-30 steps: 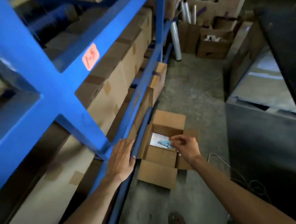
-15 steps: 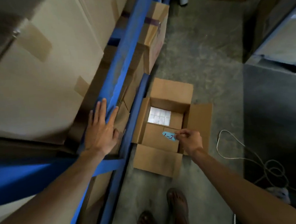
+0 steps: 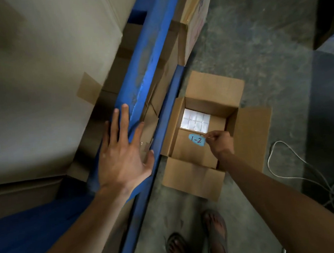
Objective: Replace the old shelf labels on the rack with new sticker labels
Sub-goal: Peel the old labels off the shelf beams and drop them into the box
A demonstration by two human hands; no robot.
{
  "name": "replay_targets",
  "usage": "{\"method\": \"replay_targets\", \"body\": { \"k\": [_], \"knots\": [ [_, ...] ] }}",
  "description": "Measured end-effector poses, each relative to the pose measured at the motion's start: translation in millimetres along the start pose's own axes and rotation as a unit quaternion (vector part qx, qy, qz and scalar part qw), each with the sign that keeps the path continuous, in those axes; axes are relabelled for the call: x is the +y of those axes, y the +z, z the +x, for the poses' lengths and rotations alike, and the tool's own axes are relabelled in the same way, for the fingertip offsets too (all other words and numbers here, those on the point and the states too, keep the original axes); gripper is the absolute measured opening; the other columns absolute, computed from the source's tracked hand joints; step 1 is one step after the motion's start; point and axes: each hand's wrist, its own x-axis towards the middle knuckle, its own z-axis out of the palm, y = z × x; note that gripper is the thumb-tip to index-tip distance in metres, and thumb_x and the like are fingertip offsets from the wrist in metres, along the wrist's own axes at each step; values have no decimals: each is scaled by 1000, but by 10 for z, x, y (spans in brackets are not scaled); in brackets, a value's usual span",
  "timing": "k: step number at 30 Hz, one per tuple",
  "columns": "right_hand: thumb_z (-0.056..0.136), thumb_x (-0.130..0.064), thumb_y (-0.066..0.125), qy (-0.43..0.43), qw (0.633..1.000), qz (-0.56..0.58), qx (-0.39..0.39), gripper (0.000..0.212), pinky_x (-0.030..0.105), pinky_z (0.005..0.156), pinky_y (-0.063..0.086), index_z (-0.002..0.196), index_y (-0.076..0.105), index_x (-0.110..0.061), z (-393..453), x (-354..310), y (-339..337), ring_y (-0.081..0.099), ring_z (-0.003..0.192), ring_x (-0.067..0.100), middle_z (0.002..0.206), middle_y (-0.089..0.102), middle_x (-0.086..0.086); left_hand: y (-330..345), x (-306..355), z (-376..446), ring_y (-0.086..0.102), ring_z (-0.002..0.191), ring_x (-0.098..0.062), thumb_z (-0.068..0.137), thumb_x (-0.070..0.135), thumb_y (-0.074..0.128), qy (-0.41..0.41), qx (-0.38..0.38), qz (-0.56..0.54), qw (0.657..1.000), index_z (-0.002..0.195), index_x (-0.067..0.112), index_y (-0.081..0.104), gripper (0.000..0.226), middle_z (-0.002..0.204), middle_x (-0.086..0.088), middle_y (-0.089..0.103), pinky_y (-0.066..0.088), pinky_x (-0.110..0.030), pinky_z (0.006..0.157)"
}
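Right hand (image 3: 219, 142) pinches a blue "1-2" sticker (image 3: 197, 139) over the open box (image 3: 237, 93), left hand (image 3: 122, 157) lies flat on the rack beam (image 3: 149, 54), so sticking it looks not yet done.

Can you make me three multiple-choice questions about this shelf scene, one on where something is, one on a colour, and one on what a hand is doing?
1. Where is the open cardboard box?
A. On the floor beside the rack
B. On the top shelf
C. In the person's arms

2. What colour is the label marked 1-2?
A. Orange
B. Light blue
C. Green

3. What is the left hand doing?
A. Gripping a pen
B. Pinching the label
C. Resting flat on the blue rack beam

Answers:
1 A, the box sits on the concrete floor against the rack's lower rail.
2 B, the label pinched by the right hand is light blue.
3 C, its fingers lie spread on the beam.
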Motion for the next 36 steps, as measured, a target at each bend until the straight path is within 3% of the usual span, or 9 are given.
{"method": "replay_targets", "body": {
  "k": [6, 15, 20, 23, 26, 29, 33, 36],
  "knots": [
    [80, -17, 71, 18, 999, -47, 4, 6, 35, 82, 56, 83, 73, -22, 193, -63, 7, 68, 96, 28, 98, 74, 8, 16, 12, -1, 9, 154, -36, 81, 52, 53, -3, 4, 6, 1000, 140, 15, 49, 69, 166, -20, 3, 25, -55, 119],
    [82, -11, 68, -27, 998, 0, -49, 7, 28, 74, 53, 80, 72, -17, 36, -46, -76, 66, 85, 21, 83, 70, 5, 43, -5, -2, 7, 154, -35, 80, 52, 57, -4, 13, 2, 1000, 143, 16, 47, 73, 167, -18, 1, 22, -53, 120],
    [86, -12, 69, -70, 989, 53, -118, 4, 47, 82, 58, 87, 72, -12, -270, -183, -269, 70, 86, 34, 85, 75, 17, -17, 2, -5, 5, 154, -35, 80, 55, 56, -5, -4, -4, 1000, 147, 19, 42, 77, 167, -16, -1, 18, -51, 122],
    [92, -19, 63, -123, 979, 57, -151, 9, 34, 65, 54, 86, 70, -18, -543, -366, -441, 65, 71, 20, 81, 74, 11, -127, 22, 7, -2, 154, -33, 82, 58, 58, -12, -49, -32, 998, 153, 25, 32, 82, 167, -14, -7, 13, -51, 124],
    [94, -30, 61, -178, 969, 44, -168, 12, 24, 58, 43, 91, 68, -21, -854, -627, -662, 62, 70, 15, 87, 75, 9, -287, 96, -66, -19, 153, -27, 88, 61, 54, -39, -131, -99, 986, 158, 32, 4, 91, 165, -8, -24, 1, -50, 125],
    [94, -34, 62, -236, 954, 40, -178, 22, 28, 69, 51, 105, 67, -16, -1238, -936, -905, 67, 87, 21, 98, 72, 7, -583, 195, -303, -14, 154, -24, 95, 51, 49, -46, -129, -109, 985, 158, 30, 3, 80, 167, -7, -16, 0, -46, 126],
    [94, -39, 61, -298, 937, 22, -182, 35, 47, 89, 55, 122, 60, -18, -1757, -1271, -1180, 59, 109, 17, 119, 65, 6, -1151, 252, -628, 4, 155, -24, 98, 41, 45, -78, -72, -128, 986, 157, 25, 15, 68, 168, -8, 7, 9, -43, 126],
    [93, -43, 60, -360, 917, 0, -170, 45, 35, 102, 46, 132, 53, -21, -2130, -1467, -1343, 54, 122, 21, 130, 58, 5, -1584, 268, -876, 14, 154, -26, 98, 37, 46, -86, -26, -146, 985, 156, 24, 22, 64, 166, -10, 16, 18, -41, 124]
  ]
}}
